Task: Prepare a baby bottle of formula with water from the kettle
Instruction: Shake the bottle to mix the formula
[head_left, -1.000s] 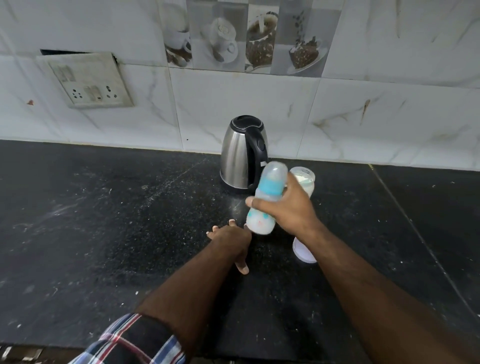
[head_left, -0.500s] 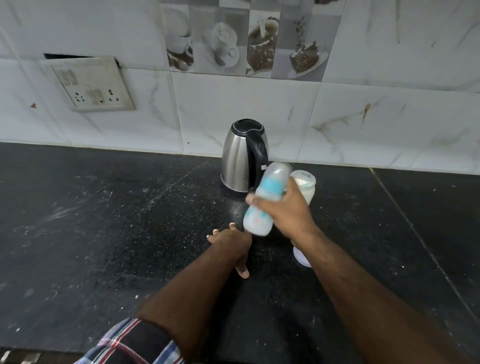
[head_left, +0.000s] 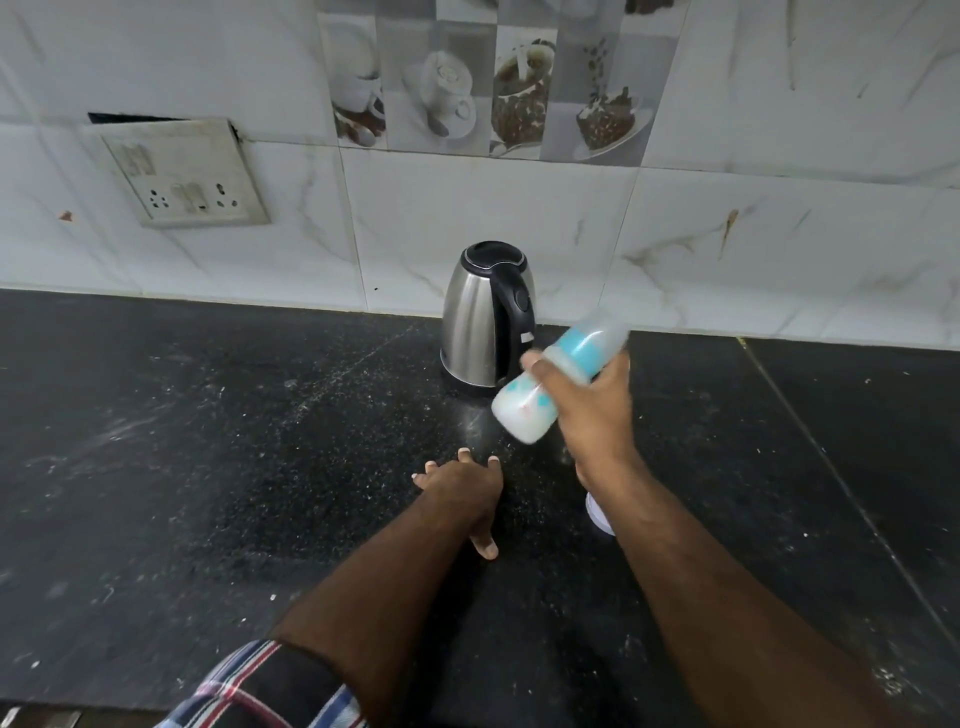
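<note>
My right hand (head_left: 592, 410) grips a baby bottle (head_left: 524, 410) with a blue collar and clear cap. The bottle holds white liquid, is tilted with its cap up to the right, and is blurred. It hovers just right of a steel kettle (head_left: 472, 322) with a black lid and handle, which stands at the back of the black counter (head_left: 208, 441). My left hand (head_left: 462, 493) rests flat on the counter in front of the kettle, fingers spread, holding nothing. The formula jar seen earlier is hidden behind my right hand.
A white round lid (head_left: 597, 514) lies on the counter, partly under my right forearm. A switch and socket plate (head_left: 187, 174) sits on the tiled wall at the left. White powder specks dust the counter around the kettle.
The bottle has tipped further toward horizontal and moved up and right with my right hand, now covering the jar. My left hand has stayed flat on the counter.
</note>
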